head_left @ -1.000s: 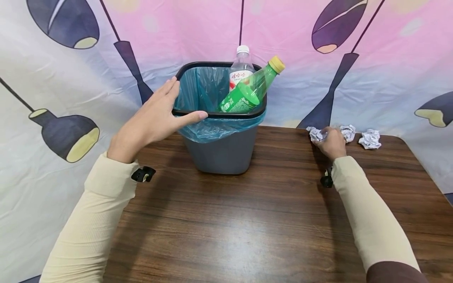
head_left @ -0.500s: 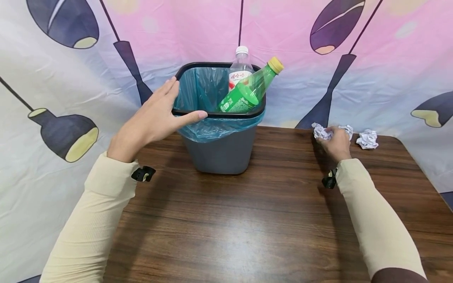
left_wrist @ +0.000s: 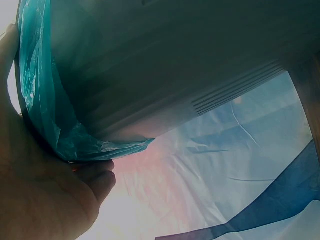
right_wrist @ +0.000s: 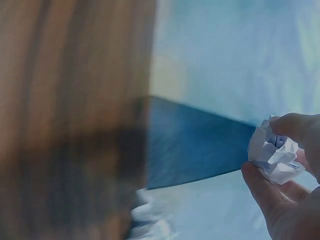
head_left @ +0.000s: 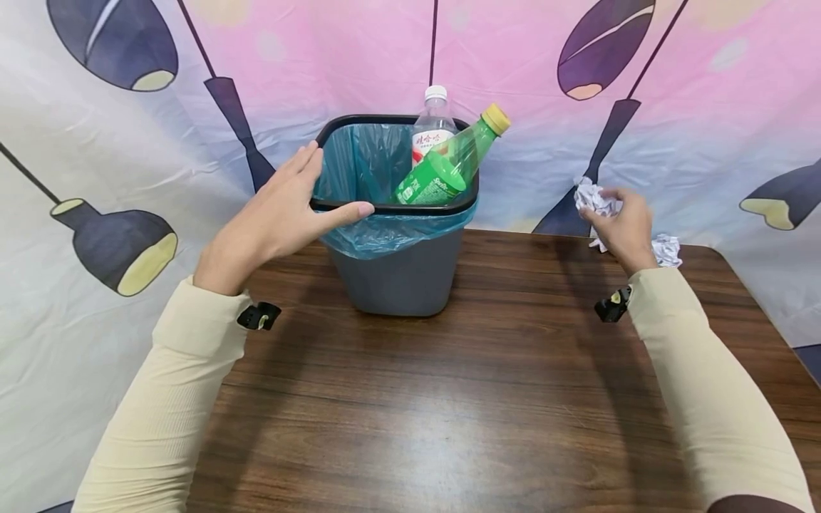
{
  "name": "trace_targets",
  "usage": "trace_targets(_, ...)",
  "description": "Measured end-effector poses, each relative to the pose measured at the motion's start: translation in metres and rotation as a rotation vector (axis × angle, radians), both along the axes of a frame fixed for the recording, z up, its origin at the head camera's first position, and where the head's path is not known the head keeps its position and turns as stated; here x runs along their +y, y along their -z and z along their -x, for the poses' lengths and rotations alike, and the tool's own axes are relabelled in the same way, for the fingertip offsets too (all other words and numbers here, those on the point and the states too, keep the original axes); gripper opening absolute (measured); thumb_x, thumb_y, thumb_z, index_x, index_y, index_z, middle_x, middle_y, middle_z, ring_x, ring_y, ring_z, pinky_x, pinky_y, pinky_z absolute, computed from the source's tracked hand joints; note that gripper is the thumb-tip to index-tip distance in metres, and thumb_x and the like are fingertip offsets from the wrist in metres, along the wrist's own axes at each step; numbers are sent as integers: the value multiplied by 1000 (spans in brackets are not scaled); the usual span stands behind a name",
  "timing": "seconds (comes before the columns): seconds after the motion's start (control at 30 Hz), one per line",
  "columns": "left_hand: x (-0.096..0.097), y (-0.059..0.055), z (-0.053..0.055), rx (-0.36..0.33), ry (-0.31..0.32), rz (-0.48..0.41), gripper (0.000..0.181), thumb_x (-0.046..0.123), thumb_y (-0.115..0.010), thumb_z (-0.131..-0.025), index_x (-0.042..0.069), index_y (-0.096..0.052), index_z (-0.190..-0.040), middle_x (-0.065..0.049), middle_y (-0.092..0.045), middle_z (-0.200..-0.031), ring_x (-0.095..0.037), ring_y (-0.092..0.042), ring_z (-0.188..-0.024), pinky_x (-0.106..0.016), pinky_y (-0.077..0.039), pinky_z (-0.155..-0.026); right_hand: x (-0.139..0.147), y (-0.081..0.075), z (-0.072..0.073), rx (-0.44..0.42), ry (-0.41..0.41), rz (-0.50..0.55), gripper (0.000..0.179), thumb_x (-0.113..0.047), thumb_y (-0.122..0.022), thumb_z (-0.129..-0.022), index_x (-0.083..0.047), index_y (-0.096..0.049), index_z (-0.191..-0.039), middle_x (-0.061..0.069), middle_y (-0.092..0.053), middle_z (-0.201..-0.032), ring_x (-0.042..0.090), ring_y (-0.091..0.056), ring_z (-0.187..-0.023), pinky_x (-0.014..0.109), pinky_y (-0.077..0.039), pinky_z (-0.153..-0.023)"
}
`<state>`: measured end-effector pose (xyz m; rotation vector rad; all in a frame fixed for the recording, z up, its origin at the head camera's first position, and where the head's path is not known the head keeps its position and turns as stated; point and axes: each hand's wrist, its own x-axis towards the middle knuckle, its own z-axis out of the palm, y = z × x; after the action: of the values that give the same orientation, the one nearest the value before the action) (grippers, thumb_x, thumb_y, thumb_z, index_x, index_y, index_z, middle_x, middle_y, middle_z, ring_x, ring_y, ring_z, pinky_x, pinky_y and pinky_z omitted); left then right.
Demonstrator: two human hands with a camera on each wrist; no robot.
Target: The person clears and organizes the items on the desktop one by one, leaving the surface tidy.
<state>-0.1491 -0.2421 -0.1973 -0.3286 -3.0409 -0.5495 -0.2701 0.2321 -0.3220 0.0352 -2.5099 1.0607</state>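
Observation:
My left hand [head_left: 272, 224] rests at the left corner of a grey trash bin [head_left: 398, 274], its fingers straight along the black rim and the thumb over the front edge. A blue plastic liner [left_wrist: 37, 85] folds over that rim. To the right, my right hand [head_left: 625, 228] pinches a crumpled white paper ball [right_wrist: 275, 155] between thumb and fingers, raised above the table. Inside the bin lean a green bottle [head_left: 436, 178] with a yellow cap and a clear bottle [head_left: 435, 132] with a white cap.
A second crumpled paper ball [head_left: 667, 251] lies on the brown wooden table [head_left: 410, 399] near its back right corner. Another paper ball [head_left: 598, 244] shows only partly behind my right hand. A printed cloth [head_left: 526, 71] hangs close behind the table.
My right hand has lifted the paper ball off the table, moving up and slightly right. My left hand stays put on the bin's rim.

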Motion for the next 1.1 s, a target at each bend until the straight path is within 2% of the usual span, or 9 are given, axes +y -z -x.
trace_targets(0.17, -1, 1, 0, 1, -2, -2, 115, 82, -47, -87, 9, 2, -162, -3, 9, -168, -23, 9, -155, -54, -2, -123, -9, -26, -3, 44, 41, 80, 51, -25, -77, -90, 3, -64, -131, 19, -60, -131, 7, -57, -83, 13, -43, -72)
trace_targets(0.23, -1, 1, 0, 2, -3, -1, 115, 82, -47, -87, 9, 2, -162, -3, 9, -168, -23, 9, -155, -54, -2, -123, -13, -35, -4, 48, 51, 133, 52, -27, -79, -88, 0, -65, -131, 14, -60, -128, -1, -51, -69, 10, -42, -62)
trace_targets(0.3, -1, 2, 0, 0, -3, -1, 115, 82, -46, -87, 9, 2, -162, -2, 10, -168, -23, 9, -155, -55, -2, -123, -16, -43, -6, 55, 62, 191, 52, -28, -80, -87, -2, -65, -131, 10, -58, -127, -4, -51, -67, 8, -43, -62)
trace_targets(0.43, -1, 1, 0, -4, -3, -3, 115, 82, -46, -87, 9, 3, -162, -3, 10, -168, -22, 10, -155, -55, -2, -123, -22, -56, -9, 86, 68, 321, 48, -28, -83, -85, -12, -69, -128, 0, -57, -123, 0, -54, -70, 11, -46, -65)
trace_targets(0.5, -1, 1, 0, -4, -3, -1, 116, 82, -46, -87, 9, 3, -162, -3, 9, -168, -22, 10, -155, -55, -2, -123, -26, -63, -10, 106, 45, 409, 43, -24, -84, -84, -14, -70, -124, -2, -55, -122, 2, -56, -71, 12, -48, -66)
trace_targets(0.63, -1, 1, 1, -4, 0, 1, 115, 83, -45, -87, 9, 3, -162, -4, 9, -168, -22, 10, -155, -53, -1, -124, -35, -77, -14, 172, -63, 694, 38, -8, -84, -81, -9, -70, -117, 3, -50, -120, 9, -60, -72, 15, -56, -70)
trace_targets(0.77, -1, 0, 1, -2, 1, 2, 115, 82, -45, -87, 9, 2, -162, -5, 8, -168, -21, 10, -154, -52, -1, -124, -46, -92, -18, 200, -154, 966, 39, 3, -84, -77, -4, -67, -111, 8, -47, -120, 17, -64, -78, 24, -60, -73)
trace_targets(0.9, -1, 0, 2, 0, -1, 6, 115, 83, -45, -87, 8, 2, -162, -5, 7, -168, -21, 10, -154, -51, -1, -124, -57, -106, -24, 209, -188, 1087, 41, 5, -86, -75, -3, -67, -110, 11, -47, -122, 23, -68, -90, 30, -61, -76)
trace_targets(1.1, 0, 0, 1, 1, 4, 3, 115, 83, -45, -87, 9, 2, -162, -5, 7, -168, -21, 10, -154, -51, -1, -124, -70, -122, -35, 254, -245, 1152, 43, 6, -87, -72, -2, -69, -110, 14, -51, -124, 28, -67, -97, 34, -60, -79)
